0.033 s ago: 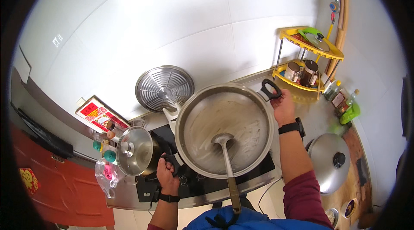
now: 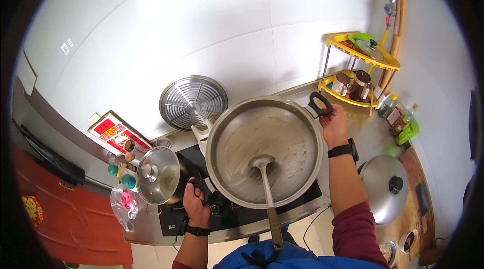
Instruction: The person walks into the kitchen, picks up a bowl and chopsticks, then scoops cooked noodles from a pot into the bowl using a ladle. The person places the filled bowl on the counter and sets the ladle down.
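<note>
A large, wide steel wok with two black loop handles is tilted with its inside toward me, above the black cooktop. My left hand is closed around the left handle. At the upper right, my right hand grips the right handle. Whitish and brownish smears cover the wok's inside. A metal ladle rests in it, its bowl on the wok's bottom and its brown handle reaching over the near rim. Neither hand touches the ladle.
A glass-lidded pot stands left of the wok. Behind, a round steel steamer tray leans against the wall. A domed steel lid lies at right. Bottles and a yellow corner shelf occupy the back right.
The wok has shifted very slightly to the right, with the ladle in it and both hands still on its handles.
</note>
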A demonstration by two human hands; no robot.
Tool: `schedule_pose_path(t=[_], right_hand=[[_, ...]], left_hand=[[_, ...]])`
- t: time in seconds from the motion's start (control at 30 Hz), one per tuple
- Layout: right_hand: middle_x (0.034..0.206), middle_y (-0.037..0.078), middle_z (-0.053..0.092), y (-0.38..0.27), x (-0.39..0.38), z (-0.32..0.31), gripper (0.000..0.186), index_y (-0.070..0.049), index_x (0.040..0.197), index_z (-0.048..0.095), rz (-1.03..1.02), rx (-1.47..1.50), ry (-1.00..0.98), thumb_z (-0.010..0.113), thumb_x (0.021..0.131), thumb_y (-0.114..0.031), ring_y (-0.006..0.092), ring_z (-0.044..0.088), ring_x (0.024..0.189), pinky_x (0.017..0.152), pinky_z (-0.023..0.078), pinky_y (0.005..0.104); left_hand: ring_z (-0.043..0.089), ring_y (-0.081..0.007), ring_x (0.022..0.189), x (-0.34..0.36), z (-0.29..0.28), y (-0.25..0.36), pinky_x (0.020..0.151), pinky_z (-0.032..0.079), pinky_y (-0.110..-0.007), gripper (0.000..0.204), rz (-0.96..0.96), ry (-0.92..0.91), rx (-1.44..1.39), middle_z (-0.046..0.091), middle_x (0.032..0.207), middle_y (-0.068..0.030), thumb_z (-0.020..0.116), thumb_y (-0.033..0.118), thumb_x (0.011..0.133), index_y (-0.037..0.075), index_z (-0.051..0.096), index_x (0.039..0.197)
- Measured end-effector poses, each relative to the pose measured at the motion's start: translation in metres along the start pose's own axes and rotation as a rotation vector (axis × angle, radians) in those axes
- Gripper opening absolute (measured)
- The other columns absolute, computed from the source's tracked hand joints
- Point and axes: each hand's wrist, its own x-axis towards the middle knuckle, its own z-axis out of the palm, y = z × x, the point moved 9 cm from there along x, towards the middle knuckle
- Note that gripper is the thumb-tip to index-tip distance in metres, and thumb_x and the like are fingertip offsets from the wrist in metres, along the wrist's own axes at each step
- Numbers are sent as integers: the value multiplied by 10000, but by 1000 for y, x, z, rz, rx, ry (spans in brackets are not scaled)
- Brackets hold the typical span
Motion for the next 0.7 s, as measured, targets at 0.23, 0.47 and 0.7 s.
schedule_pose_path(t=[0.23, 0.47, 0.7], right_hand=[[887, -18, 667, -95, -162, -23, 198, -164, 910, 611, -292, -53, 107, 513, 972, -324, 149, 586, 827, 773, 423, 319], [866, 3, 666, -120, -332, -77, 195, -163, 897, 593, -413, -50, 293, 532, 935, -344, 168, 570, 823, 770, 426, 339], [944, 18, 671, -112, -489, -144, 374, -139, 1067, 636, -485, 40, 443, 481, 970, -465, 174, 551, 860, 824, 437, 335]], left_hand=[[397, -53, 579, -20, 10, 27, 512, 343, -202, 263, -84, -222, -32, 457, 688, 46, 546, 246, 1050, 30, 623, 1179], [388, -53, 563, -48, -9, 43, 513, 329, -203, 242, -293, -343, -31, 452, 674, 50, 553, 250, 1046, 40, 632, 1139], [390, -56, 565, -74, -10, 47, 518, 311, -215, 236, -399, -507, 76, 461, 682, 63, 561, 253, 1038, 46, 665, 1082]])
